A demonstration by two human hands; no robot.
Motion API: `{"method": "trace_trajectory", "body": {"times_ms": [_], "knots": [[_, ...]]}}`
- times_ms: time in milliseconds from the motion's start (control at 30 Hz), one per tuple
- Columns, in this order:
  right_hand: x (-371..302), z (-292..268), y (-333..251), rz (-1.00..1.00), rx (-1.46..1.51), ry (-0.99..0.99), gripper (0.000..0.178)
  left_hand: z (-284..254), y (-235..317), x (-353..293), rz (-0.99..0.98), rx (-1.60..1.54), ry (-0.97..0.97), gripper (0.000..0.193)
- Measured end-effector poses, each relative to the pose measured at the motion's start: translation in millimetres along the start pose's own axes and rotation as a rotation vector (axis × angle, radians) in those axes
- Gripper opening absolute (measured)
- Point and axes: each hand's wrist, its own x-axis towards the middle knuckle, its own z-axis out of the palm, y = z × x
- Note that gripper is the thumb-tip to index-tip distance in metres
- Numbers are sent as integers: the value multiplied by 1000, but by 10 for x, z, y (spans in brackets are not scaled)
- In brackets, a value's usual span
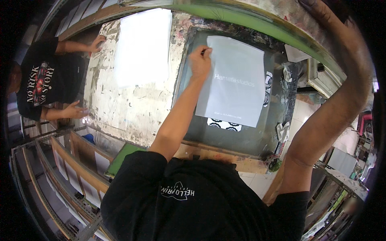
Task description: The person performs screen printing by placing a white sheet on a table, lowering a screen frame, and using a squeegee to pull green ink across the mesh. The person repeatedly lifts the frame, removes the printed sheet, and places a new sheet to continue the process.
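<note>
A: What are we gripping?
B: Left hand (200, 63), 12 o'clock: we're pinching the sheet (235, 98) by its 11 o'clock edge. It's lying on the board (251, 138) at 1 o'clock.
A: Right hand (331, 19)?
B: It's touching the frame (257, 9) at 2 o'clock; we're seeing too little to tell its grip.

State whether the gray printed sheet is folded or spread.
Spread: the gray printed sheet lies opened out, four corners visible, no fold across it; the left hand is at its left edge.
</note>
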Motion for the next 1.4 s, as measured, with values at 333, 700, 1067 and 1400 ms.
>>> {"method": "trace_trajectory", "body": {"times_ms": [333, 700, 1067, 1400], "knots": [[-159, 42, -176, -77, -103, -43, 39, -1975, -527, 235, -87, -23, 363, 10], [-669, 39, -50, -191, -275, -126, 52, -2966, 233, -127, -62, 461, 505, 68], [-2120, 881, 236, 25, -61, -196, 40, -2123, 605, -1821, -300, -537, -168, 121], [-2538, 1622, 796, 81, -347, -604, 77, -2120, -203, -2294, -219, -149, -207, 102]]}}
